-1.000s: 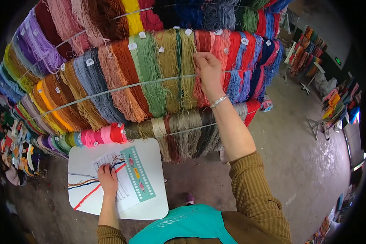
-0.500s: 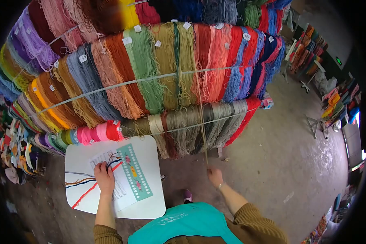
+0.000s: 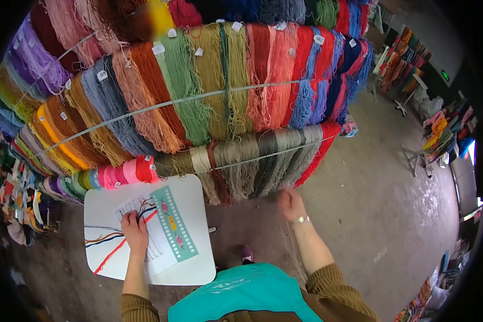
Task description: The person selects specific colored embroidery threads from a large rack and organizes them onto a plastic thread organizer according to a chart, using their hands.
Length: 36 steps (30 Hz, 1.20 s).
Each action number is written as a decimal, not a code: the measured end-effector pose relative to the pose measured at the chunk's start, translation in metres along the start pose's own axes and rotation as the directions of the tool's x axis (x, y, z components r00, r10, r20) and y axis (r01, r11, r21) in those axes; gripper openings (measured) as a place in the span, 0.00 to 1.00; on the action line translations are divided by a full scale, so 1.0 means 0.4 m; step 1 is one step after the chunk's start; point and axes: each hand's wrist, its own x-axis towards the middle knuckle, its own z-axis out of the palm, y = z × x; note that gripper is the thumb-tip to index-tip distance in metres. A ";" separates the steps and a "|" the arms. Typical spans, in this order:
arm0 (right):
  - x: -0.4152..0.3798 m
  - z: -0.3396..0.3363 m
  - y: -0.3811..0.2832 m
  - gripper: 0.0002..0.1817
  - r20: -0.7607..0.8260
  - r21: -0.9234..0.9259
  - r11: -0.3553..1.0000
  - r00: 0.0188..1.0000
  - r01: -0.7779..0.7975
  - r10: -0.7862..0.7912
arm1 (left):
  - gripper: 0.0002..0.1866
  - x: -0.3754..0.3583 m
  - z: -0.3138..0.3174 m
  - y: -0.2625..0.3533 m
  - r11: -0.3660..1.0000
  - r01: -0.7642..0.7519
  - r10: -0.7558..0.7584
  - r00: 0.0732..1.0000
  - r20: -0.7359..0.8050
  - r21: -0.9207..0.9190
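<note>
My left hand (image 3: 135,231) rests on the small white table (image 3: 190,273), its fingers closed over several thread strands. A red strand (image 3: 111,256) and blue and brown strands (image 3: 103,240) trail out to its left. Under them lie a printed sheet (image 3: 156,252) and a green card (image 3: 173,224) with a row of white holes along each edge and flower pictures. My right hand (image 3: 292,205) is raised in front of the rack's lower row, fingers closed on a thin pale thread (image 3: 291,244) that hangs blurred below it.
A rack of coloured yarn skeins (image 3: 214,86) with white number tags spans the front in tiers. Metal bars (image 3: 188,99) cross the skeins. More yarn racks (image 3: 405,64) stand at the far right. Concrete floor (image 3: 381,177) stretches to the right.
My right hand has moved up and slightly right. The thread that ran taut from the rack down to it now dangles loosely below the hand. My left hand stays on the strands.
</note>
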 end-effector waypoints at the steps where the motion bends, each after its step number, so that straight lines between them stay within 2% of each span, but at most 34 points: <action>1: 0.025 0.134 -0.030 0.16 0.085 -0.052 0.992 0.991 0.111 -0.106 | 0.18 0.000 0.003 -0.002 1.000 -0.002 0.002 1.000 0.000 0.002; 2: 0.028 0.276 -0.046 0.09 0.178 -0.088 0.970 0.962 0.225 -0.207 | 0.18 0.000 0.005 -0.004 1.000 0.004 -0.004 1.000 0.000 -0.005; 3: 0.029 0.389 -0.059 0.05 0.204 -0.192 0.913 0.925 0.360 -0.322 | 0.18 -0.002 0.004 -0.006 1.000 0.010 -0.010 1.000 -0.002 -0.012; 5: 0.049 0.555 -0.082 0.04 0.282 -0.385 0.708 0.806 0.593 -0.521 | 0.18 0.000 0.000 0.000 1.000 0.014 -0.015 1.000 -0.005 -0.019; 6: 0.070 0.613 -0.092 0.09 0.332 -0.469 0.565 0.728 0.679 -0.599 | 0.19 0.000 -0.002 0.002 0.999 0.019 -0.019 1.000 -0.007 -0.028; 8: 0.129 0.693 -0.112 0.09 0.515 -0.529 0.117 0.428 0.840 -0.743 | 0.19 0.000 -0.003 0.000 1.000 0.016 -0.017 1.000 -0.008 -0.024; 9: 0.149 0.721 -0.124 0.09 0.518 -0.528 0.118 0.429 0.841 -0.740 | 0.19 0.001 -0.001 -0.001 1.000 0.011 -0.012 1.000 -0.009 -0.023; 11: 0.178 0.766 -0.140 0.10 0.577 -0.566 -0.079 0.325 0.821 -0.749 | 0.19 0.001 0.001 -0.004 1.000 0.018 -0.018 1.000 -0.008 -0.021; 12: 0.187 0.783 -0.146 0.10 0.581 -0.564 -0.079 0.327 0.822 -0.745 | 0.19 0.001 0.002 -0.005 1.000 0.020 -0.020 1.000 -0.006 -0.021; 14: 0.203 0.808 -0.154 0.13 0.565 -0.620 -0.162 0.294 0.768 -0.771 | 0.19 0.001 0.000 -0.004 0.999 0.025 -0.026 1.000 -0.008 -0.023; 16: 0.216 0.823 -0.157 0.11 0.548 -0.645 -0.169 0.297 0.745 -0.782 | 0.19 0.001 -0.002 -0.002 0.999 0.029 -0.029 1.000 -0.009 -0.025; 18: 0.225 0.832 -0.156 0.07 0.542 -0.656 -0.217 0.251 0.723 -0.802 | 0.19 0.002 -0.002 -0.002 0.999 0.024 -0.025 1.000 -0.010 -0.023; 22: 0.246 0.816 -0.171 0.06 0.529 -0.636 -0.175 0.259 0.751 -0.808 | 0.19 0.001 0.000 -0.003 0.999 0.034 -0.034 0.999 -0.009 -0.019; 25: 0.233 0.801 -0.172 0.04 0.516 -0.604 -0.098 0.295 0.791 -0.804 | 0.19 0.001 0.002 -0.006 0.999 0.043 -0.043 0.999 0.001 -0.021; 28: 0.223 0.790 -0.169 0.01 0.461 -0.457 0.095 0.327 0.884 -0.825 | 0.19 0.002 0.002 -0.007 0.998 0.052 -0.052 0.999 0.010 -0.023; 29: 0.221 0.785 -0.170 0.01 0.462 -0.458 0.094 0.327 0.884 -0.824 | 0.19 0.002 0.001 -0.005 0.998 0.052 -0.052 0.999 0.009 -0.017; 31: 0.216 0.775 -0.179 0.01 0.439 -0.446 0.202 0.410 0.872 -0.799 | 0.19 0.003 -0.001 -0.001 0.998 0.054 -0.054 0.999 0.007 -0.013; 36: 0.207 0.773 -0.183 0.01 0.442 -0.351 0.301 0.440 0.887 -0.782 | 0.19 0.005 -0.008 0.003 0.998 0.060 -0.060 0.998 0.007 -0.022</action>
